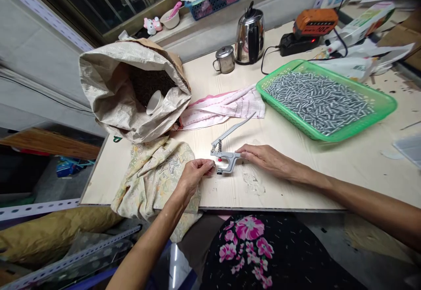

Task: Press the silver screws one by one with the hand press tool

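Grey snap-fastener pliers [226,160] with a spring and a red tip stand over the table, their upper lever raised and the jaws apart. My right hand [258,155] is closed on the grey handle at the right side of this tool. At the jaws' left side, my left hand [196,171] pinches a small dark piece between thumb and fingertips; it is too small to name. Beside that hand, several short metal pins [171,164] lie on a flowered cloth [144,182]. A green basket [391,101] full of similar metal pins is to the right.
An open woven sack [108,97] with dark small pieces and a white cup [155,102] stands at the left. Behind are a pink-white towel [226,104], a steel mug [225,60], a kettle [243,36] and an orange battery [315,22] on a charger.
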`<state>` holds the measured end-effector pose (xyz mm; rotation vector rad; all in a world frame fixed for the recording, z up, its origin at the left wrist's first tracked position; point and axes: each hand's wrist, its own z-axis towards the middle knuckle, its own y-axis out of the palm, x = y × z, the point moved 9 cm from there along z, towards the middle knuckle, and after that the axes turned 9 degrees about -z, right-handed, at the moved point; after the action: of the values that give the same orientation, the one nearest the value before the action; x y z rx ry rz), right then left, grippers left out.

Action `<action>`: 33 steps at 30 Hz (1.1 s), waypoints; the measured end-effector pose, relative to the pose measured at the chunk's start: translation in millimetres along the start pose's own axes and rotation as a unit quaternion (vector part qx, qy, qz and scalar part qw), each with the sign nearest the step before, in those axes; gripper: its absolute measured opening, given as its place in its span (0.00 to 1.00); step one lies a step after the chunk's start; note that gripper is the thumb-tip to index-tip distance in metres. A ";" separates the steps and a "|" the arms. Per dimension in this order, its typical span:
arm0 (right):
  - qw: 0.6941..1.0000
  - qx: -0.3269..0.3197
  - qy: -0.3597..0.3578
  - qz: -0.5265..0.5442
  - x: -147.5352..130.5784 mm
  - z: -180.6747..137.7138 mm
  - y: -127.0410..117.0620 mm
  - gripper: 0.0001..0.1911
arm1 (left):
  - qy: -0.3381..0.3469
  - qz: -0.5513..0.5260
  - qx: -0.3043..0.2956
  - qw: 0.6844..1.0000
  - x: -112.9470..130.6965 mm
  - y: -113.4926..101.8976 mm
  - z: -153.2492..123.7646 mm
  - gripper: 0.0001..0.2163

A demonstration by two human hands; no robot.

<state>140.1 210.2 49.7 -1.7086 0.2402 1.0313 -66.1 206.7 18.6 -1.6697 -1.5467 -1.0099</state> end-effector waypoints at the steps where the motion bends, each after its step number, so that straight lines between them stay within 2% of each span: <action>1: 1.000 -0.002 -0.011 -0.009 -2.9 -1.0 -0.3 0.17 | -0.010 -0.003 -0.005 1.000 -3.3 2.6 -1.0 0.21; 5: 0.999 -0.013 -0.033 -0.027 -10.3 -2.2 -1.2 0.18 | -0.036 -0.016 0.000 0.999 -11.8 8.1 -4.8 0.23; 12: 0.996 -0.015 -0.075 -0.049 -7.3 -4.4 7.2 0.18 | -0.096 -0.043 -0.018 0.994 -23.0 10.2 -10.7 0.24; 23: 0.994 -0.005 -0.097 -0.052 -0.9 -9.8 14.6 0.20 | -0.065 0.001 -0.004 0.998 -24.8 12.8 -15.5 0.24; 33: 0.992 0.013 -0.086 -0.097 8.4 -11.1 28.2 0.23 | -0.104 0.066 0.004 0.992 -34.9 14.1 -15.5 0.23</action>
<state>133.7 191.9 24.9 -1.5744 -0.0220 1.0190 -54.2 174.4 -3.2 -1.8943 -1.5419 -0.7811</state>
